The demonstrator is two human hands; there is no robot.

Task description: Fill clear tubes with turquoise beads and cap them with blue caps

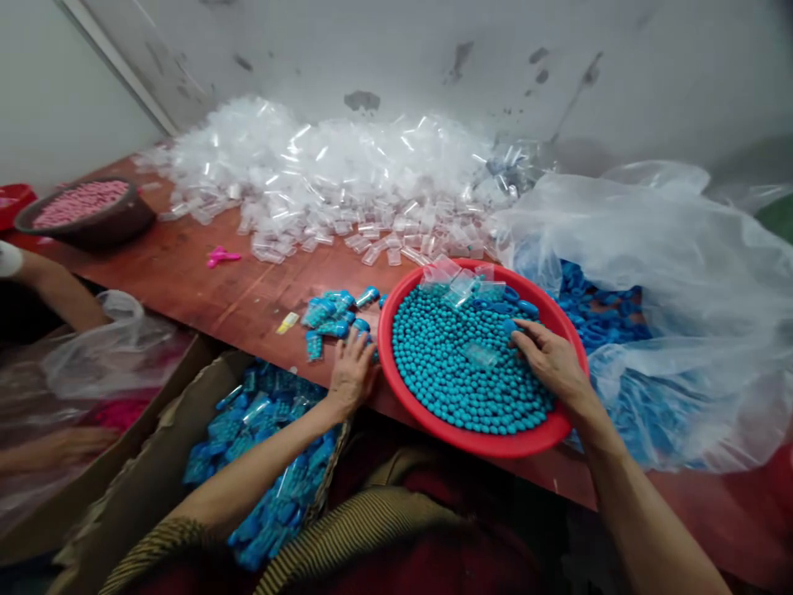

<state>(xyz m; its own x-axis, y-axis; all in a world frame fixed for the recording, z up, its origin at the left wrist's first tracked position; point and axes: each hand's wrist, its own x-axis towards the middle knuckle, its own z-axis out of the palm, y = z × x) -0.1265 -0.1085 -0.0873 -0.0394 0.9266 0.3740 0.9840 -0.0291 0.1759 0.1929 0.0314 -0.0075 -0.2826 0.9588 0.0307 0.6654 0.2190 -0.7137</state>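
A red basin (pixel 396 384) full of small teal beads (pixel 452 372) sits at the near edge of a wooden table (pixel 204 289). My right hand (pixel 551 359) lies palm down on the beads at the basin's right side, beside a clear plastic tube (pixel 480 355) and blue caps (pixel 517 302). My left hand (pixel 352 372) rests on the table edge just left of the basin, its fingertips touching a small cluster of filled, blue-capped tubes (pixel 331 318). Neither hand visibly grips anything.
A big heap of empty clear tubes (pixel 334 182) covers the back of the table. A clear bag of blue caps (pixel 650 273) lies right. A carton of filled tubes (pixel 266 463) stands below left. Another person's arm (pixel 62 293) and a bowl of pink beads (pixel 87 211) are far left.
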